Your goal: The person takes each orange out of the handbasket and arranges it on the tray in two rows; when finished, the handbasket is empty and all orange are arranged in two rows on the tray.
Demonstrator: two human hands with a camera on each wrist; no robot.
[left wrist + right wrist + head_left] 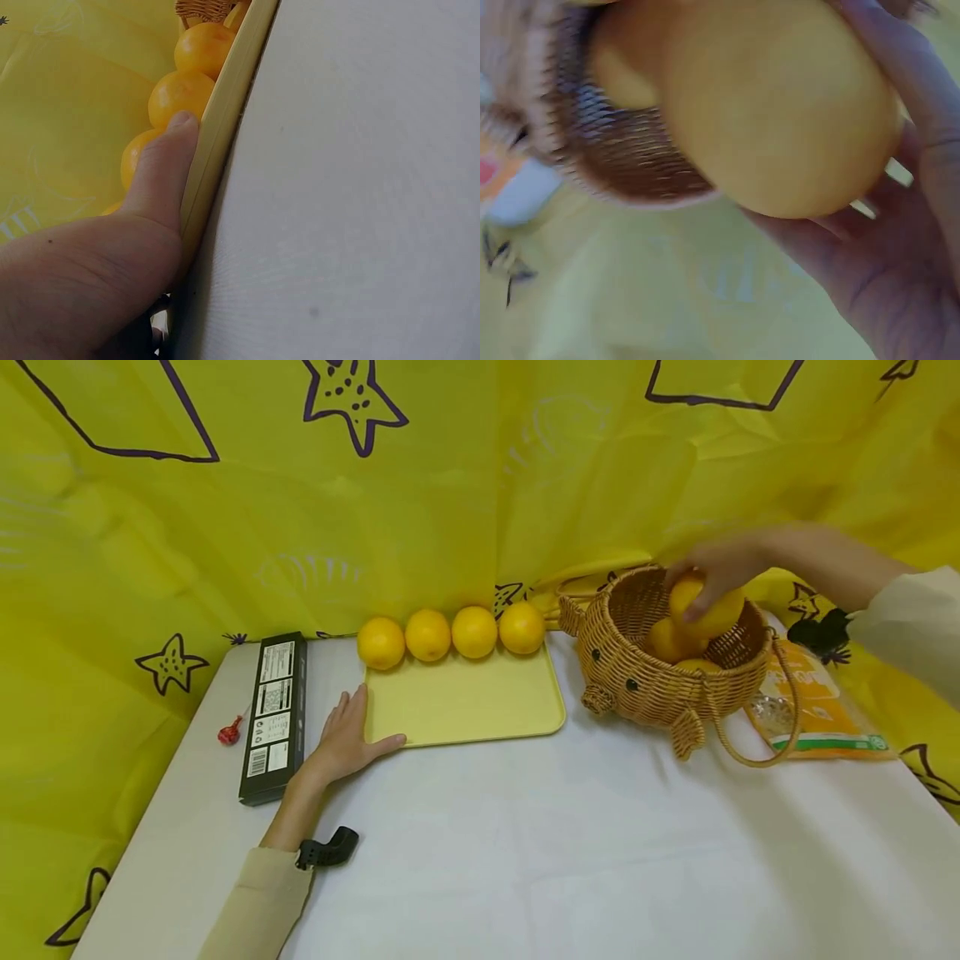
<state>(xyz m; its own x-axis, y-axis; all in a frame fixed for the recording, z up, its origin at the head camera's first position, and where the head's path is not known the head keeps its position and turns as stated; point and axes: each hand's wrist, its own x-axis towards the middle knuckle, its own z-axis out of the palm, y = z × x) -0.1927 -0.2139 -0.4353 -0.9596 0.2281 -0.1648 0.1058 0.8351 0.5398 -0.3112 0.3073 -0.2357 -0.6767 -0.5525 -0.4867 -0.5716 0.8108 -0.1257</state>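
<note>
At the right, my right hand [726, 562] grips an orange [780, 112] at the mouth of a pig-shaped wicker basket [645, 693]. More oranges [667, 642] lie inside, partly hidden by the held one. My left hand [343, 745] rests at the left end of a pale yellow tray [465, 706], fingers straight along its side, thumb at the front edge. A row of several oranges [474, 632] lines the tray's back edge. In the left wrist view the thumb [161, 169] covers part of that row.
A long black box [273, 718] with white labels lies left of the tray, beside a small red wrapped candy [230, 731]. Right of the basket is an orange-and-white packet [825, 710], partly under the basket's looped handle [791, 727]. A yellow patterned cloth [435, 510] hangs behind the white table [585, 860].
</note>
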